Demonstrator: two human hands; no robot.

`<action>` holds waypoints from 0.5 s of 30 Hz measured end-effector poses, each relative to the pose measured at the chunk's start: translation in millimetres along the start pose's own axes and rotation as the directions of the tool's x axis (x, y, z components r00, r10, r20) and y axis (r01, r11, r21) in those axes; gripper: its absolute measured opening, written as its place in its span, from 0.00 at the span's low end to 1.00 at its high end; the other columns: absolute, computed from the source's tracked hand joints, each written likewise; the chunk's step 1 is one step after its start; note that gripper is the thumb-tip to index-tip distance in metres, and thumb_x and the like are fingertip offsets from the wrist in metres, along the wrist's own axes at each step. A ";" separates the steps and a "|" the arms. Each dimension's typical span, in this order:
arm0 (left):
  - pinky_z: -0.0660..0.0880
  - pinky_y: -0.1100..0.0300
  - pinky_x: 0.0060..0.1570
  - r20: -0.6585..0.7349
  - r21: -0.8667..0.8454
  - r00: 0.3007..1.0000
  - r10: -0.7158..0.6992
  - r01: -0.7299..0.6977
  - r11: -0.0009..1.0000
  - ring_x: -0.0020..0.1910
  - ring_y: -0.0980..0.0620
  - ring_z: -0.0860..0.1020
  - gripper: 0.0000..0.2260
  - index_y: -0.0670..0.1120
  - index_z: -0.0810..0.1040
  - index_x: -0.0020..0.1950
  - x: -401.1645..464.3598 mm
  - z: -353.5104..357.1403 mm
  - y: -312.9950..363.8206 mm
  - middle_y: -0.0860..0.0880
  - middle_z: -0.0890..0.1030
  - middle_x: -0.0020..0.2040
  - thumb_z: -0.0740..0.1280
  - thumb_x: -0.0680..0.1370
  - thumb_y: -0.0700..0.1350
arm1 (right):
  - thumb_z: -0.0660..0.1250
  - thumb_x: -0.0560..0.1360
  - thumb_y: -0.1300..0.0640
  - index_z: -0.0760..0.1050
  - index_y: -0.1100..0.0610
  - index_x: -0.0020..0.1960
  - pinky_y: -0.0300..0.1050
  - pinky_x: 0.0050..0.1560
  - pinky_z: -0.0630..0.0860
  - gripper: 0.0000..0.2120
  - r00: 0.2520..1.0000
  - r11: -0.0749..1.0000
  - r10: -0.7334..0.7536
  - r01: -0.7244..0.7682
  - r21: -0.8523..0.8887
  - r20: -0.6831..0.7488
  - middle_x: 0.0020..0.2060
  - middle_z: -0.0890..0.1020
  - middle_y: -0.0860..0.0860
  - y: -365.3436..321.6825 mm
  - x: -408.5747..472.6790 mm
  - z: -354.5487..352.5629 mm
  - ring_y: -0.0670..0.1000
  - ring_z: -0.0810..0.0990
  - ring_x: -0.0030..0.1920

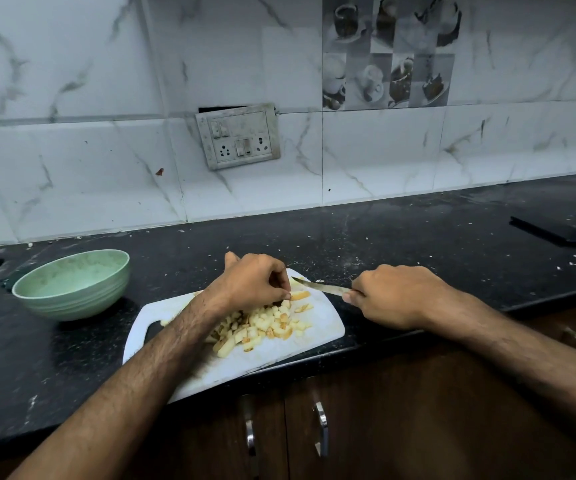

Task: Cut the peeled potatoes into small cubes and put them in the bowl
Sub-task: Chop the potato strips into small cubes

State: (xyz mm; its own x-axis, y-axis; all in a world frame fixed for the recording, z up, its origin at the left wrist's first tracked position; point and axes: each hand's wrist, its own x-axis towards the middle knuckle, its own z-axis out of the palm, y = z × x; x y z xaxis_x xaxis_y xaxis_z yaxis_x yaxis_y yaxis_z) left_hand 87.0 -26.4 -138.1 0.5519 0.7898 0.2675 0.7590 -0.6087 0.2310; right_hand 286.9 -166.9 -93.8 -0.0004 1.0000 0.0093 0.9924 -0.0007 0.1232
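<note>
Steel knife (321, 288) points left over the board (324, 323); right hand (388, 296) grips its handle, left hand (255, 284) pinches a potato strip (300, 295) lying left-right

My left hand (251, 282) covers the far part of the cutting board (324, 323) and whatever potato its fingers pinch. The left forearm hides some potato cubes (262, 323) and the board's handle slot. The knife (321, 287) handle is buried in my right hand (390, 296) grip. The dark flat object (553, 232) at right can't be identified. A dark recess at the left edge is cut off.
</note>
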 end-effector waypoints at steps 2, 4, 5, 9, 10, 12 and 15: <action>0.56 0.52 0.54 -0.005 -0.041 1.000 -0.016 0.016 0.999 0.46 0.66 0.77 0.06 0.54 0.82 0.44 0.2 -0.4 -0.6 0.61 0.83 0.38 0.75 0.74 0.54 | 0.52 0.83 0.42 0.75 0.49 0.52 0.52 0.48 0.71 0.17 1.000 1.000 0.001 0.000 0.006 -0.001 0.54 0.81 0.52 2.0 -6.6 -3.3 0.58 0.80 0.54; 0.57 0.52 0.55 -0.014 -0.078 1.000 -0.020 0.019 0.997 0.46 0.66 0.78 0.06 0.54 0.82 0.44 1.1 -0.8 0.3 0.61 0.84 0.36 0.76 0.74 0.53 | 0.52 0.83 0.42 0.74 0.49 0.49 0.53 0.50 0.73 0.16 1.000 1.000 0.007 -0.007 0.005 -0.007 0.52 0.81 0.52 2.6 -11.4 -4.5 0.57 0.80 0.53; 0.57 0.51 0.55 -0.016 -0.091 1.000 -0.016 0.014 0.996 0.46 0.65 0.78 0.06 0.54 0.82 0.45 1.0 -1.0 1.5 0.61 0.84 0.37 0.76 0.74 0.53 | 0.52 0.83 0.42 0.74 0.49 0.49 0.52 0.49 0.73 0.17 1.000 1.000 0.013 -0.013 0.004 -0.009 0.52 0.81 0.52 3.0 -12.5 -3.9 0.57 0.80 0.52; 0.58 0.52 0.55 -0.017 -0.078 1.000 0.006 -0.007 0.997 0.46 0.66 0.78 0.04 0.55 0.84 0.46 -0.7 -0.4 3.2 0.61 0.84 0.37 0.76 0.74 0.53 | 0.51 0.83 0.42 0.76 0.50 0.53 0.50 0.46 0.70 0.18 0.999 1.000 0.032 -0.032 0.000 -0.004 0.52 0.81 0.51 5.1 -13.7 0.9 0.56 0.80 0.52; 0.57 0.52 0.55 -0.018 -0.081 1.000 0.010 -0.011 0.997 0.46 0.67 0.78 0.04 0.55 0.85 0.45 -1.0 -0.2 2.7 0.61 0.84 0.37 0.76 0.74 0.53 | 0.51 0.83 0.42 0.76 0.50 0.53 0.50 0.46 0.70 0.18 0.999 0.999 0.033 -0.033 0.003 -0.001 0.52 0.81 0.51 4.9 -13.7 2.6 0.56 0.79 0.50; 0.56 0.53 0.55 -0.023 -0.087 1.000 0.015 -0.017 0.996 0.46 0.68 0.77 0.03 0.56 0.85 0.45 -1.5 0.4 1.9 0.62 0.84 0.37 0.77 0.74 0.53 | 0.51 0.83 0.42 0.76 0.50 0.54 0.50 0.45 0.70 0.18 0.999 0.999 0.035 -0.035 0.009 0.009 0.51 0.81 0.51 3.4 -13.3 5.9 0.55 0.79 0.48; 0.57 0.53 0.56 -0.027 -0.084 0.999 0.027 -0.029 0.996 0.45 0.67 0.77 0.02 0.56 0.86 0.44 -1.7 1.7 2.6 0.62 0.84 0.38 0.77 0.74 0.52 | 0.51 0.83 0.43 0.76 0.51 0.55 0.50 0.45 0.70 0.18 0.999 0.999 0.036 -0.036 0.026 0.014 0.52 0.81 0.51 0.2 -12.0 9.8 0.56 0.80 0.51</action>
State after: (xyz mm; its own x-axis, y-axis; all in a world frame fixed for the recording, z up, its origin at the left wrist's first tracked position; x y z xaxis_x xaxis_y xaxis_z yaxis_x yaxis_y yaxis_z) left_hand 88.6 -29.2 -139.5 0.5629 0.7708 0.2984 0.7111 -0.6356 0.3005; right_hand 288.3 -178.8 -103.6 0.0370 0.9993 -0.0006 0.9947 -0.0368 0.0965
